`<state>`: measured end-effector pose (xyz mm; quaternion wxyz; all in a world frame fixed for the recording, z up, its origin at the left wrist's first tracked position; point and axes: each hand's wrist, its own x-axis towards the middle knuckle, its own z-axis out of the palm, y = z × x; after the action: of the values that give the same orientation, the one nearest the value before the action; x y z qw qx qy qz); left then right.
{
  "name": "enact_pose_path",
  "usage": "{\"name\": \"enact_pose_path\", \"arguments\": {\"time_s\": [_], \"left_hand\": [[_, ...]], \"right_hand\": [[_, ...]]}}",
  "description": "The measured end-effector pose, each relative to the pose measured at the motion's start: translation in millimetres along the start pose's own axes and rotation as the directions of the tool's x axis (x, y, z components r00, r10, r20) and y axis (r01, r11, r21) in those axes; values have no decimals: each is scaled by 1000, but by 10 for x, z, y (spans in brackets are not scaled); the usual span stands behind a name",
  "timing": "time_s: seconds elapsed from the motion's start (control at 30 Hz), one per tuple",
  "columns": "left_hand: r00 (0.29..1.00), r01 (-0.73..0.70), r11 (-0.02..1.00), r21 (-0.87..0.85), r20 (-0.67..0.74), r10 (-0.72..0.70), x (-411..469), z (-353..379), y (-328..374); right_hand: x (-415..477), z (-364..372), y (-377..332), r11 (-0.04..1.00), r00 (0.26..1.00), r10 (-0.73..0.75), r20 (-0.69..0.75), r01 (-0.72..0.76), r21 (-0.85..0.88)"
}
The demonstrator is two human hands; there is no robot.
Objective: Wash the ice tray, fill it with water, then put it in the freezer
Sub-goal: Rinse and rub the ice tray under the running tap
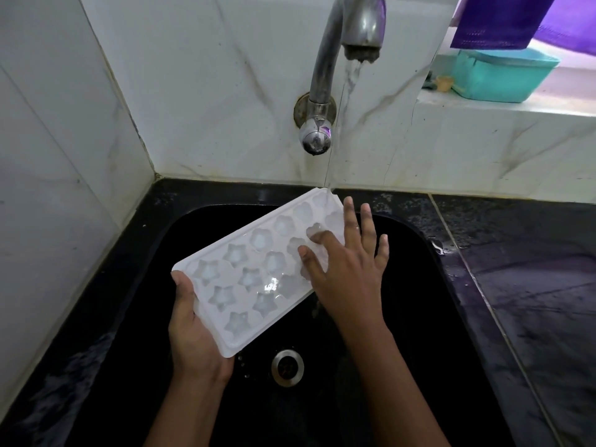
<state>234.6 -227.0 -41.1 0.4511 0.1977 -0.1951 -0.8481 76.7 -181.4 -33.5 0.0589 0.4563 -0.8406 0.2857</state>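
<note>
Washing stage, judged early: ice tray (258,272) tilted over the sink (429,285) under the tap's (354,33) stream. Left hand (193,330) gripped its near end; right hand (348,262) spread, fingers rubbing moulds. Filling and freezing not yet done.

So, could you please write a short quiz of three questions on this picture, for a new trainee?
1. True or false: water runs from the tap onto the far corner of the ice tray.
2. Choose one: the left hand grips the tray at A) its far end, B) its near end, C) its middle.
3. Fill in: the right hand, fingers spread, touches the tray's far half, above the black ____.

Key: 1 true. 2 B. 3 sink.
</note>
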Motion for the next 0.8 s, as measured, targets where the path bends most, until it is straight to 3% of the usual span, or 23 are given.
{"name": "enact_pose_path", "arguments": {"time_s": [0.1, 0.17, 0.3, 0.4, 0.47, 0.67, 0.8], "left_hand": [[997, -60, 992, 108, -37, 64, -27, 56, 5], [995, -79, 989, 123, -54, 86, -29, 66, 18], [990, -87, 987, 136, -101, 101, -24, 14, 72], [991, -73, 985, 156, -102, 89, -23, 18, 57], [988, -94, 983, 157, -104, 111, -23, 26, 45], [980, -122, 983, 139, -139, 142, 3, -11, 52], [985, -109, 988, 113, -123, 122, -9, 25, 52]], "right_hand": [[-12, -15, -5, 998, 1000, 0, -22, -2, -55], [-23, -35, -65, 997, 999, -31, 42, 34, -72], [40, -153, -47, 995, 980, -87, 180, 75, 72], [106, -308, 21, 981, 999, 8, 35, -15, 195], [124, -375, 51, 986, 999, 26, -29, -21, 165], [102, -345, 72, 998, 982, -41, 182, 30, 64], [73, -290, 9, 997, 976, -67, 207, 60, 42]]}}
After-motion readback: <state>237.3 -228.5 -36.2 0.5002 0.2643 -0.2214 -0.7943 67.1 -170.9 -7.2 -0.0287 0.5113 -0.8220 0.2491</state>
